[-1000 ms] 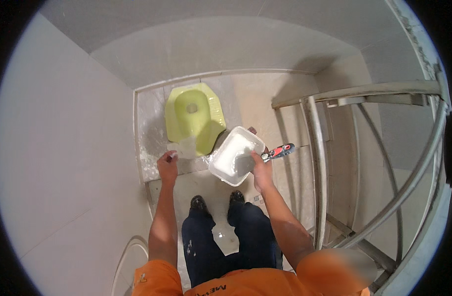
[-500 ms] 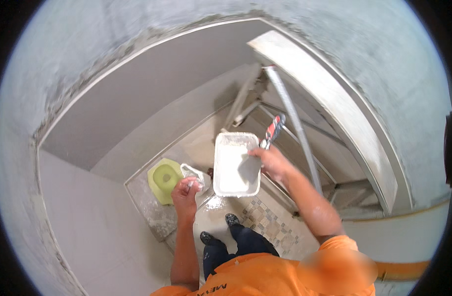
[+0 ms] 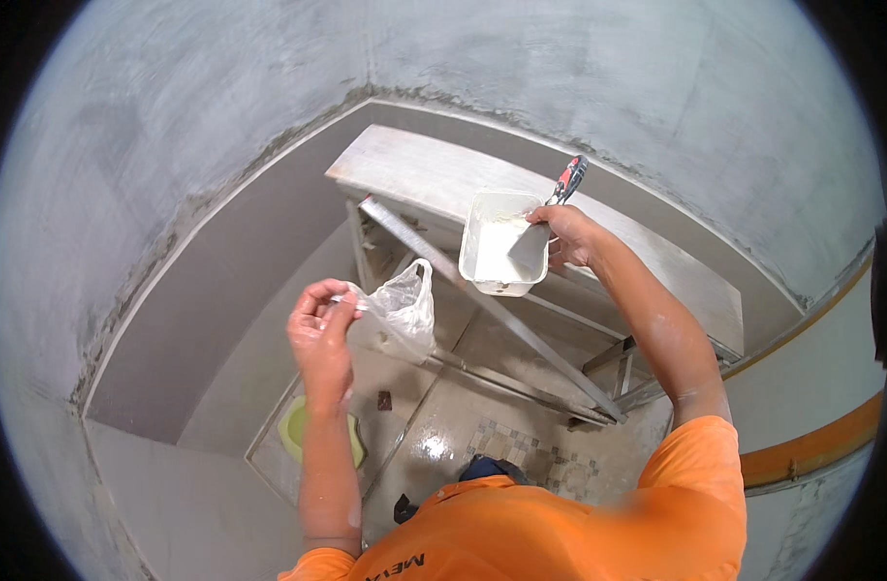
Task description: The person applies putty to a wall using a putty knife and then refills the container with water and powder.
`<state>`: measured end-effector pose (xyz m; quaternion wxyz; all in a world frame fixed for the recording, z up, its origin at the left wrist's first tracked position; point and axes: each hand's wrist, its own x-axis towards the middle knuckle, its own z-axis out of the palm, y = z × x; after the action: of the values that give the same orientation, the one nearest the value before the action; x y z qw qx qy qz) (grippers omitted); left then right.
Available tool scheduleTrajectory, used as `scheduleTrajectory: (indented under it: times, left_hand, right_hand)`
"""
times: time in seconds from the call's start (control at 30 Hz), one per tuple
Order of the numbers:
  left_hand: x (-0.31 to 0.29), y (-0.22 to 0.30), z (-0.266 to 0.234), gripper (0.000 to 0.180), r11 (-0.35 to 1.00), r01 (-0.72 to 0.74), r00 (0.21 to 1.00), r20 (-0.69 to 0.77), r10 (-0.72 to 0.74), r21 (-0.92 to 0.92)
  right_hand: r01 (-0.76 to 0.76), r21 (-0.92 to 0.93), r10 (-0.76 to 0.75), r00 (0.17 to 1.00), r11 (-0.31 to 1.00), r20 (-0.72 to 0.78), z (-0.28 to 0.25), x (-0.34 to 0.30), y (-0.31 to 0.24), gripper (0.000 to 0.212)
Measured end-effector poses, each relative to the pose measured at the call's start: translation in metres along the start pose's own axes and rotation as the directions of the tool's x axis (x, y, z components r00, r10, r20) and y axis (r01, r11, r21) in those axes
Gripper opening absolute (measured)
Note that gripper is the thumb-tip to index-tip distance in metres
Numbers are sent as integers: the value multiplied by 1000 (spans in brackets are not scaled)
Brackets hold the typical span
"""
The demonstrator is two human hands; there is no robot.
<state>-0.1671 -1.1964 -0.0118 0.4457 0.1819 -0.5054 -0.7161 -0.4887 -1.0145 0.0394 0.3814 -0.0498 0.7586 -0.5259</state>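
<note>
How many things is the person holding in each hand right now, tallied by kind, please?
Clear plastic bag, in the left hand: 1
White rectangular tub, in the right hand: 1
Red-handled trowel, in the right hand with the tub: 1
Total: 3

1. Between our left hand point(image 3: 319, 334) and right hand point(image 3: 571, 235) we see open air, crossed only by the slanting metal bar point(image 3: 482, 305) of the scaffold.
2. The hanging plastic bag point(image 3: 397, 315) fills the room just right of our left hand.
3. The white tray point(image 3: 503, 244) and scaffold plank point(image 3: 434, 179) block our right hand's forward path.
4. Plastered walls point(image 3: 220, 107) close in all around.
</note>
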Motion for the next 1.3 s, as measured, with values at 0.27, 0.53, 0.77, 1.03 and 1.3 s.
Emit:
scheduleTrajectory:
  times: [0.27, 0.53, 0.77, 1.03, 1.3]
  left_hand:
    - [48, 24, 95, 15, 999, -41, 996, 86, 38, 24]
    - [101, 50, 167, 18, 995, -92, 988, 129, 87, 33]
    - [149, 41, 223, 26, 997, -70, 944, 322, 75, -26]
    - [188, 15, 256, 24, 997, 41, 901, 434, -8, -66]
    - [221, -2, 271, 24, 985, 171, 829, 539, -147, 6]
  right_hand:
    - [17, 81, -7, 993, 997, -120, -98, 36, 17, 35]
    - [183, -46, -188, 952, 982, -242, -123, 55, 39, 28]
    - [269, -199, -318, 904, 942, -286, -125, 67, 55, 29]
    - [172, -49, -179, 958, 984, -225, -127, 37, 41, 31]
    - [268, 242, -169, 915, 932, -365, -142, 13, 68, 39]
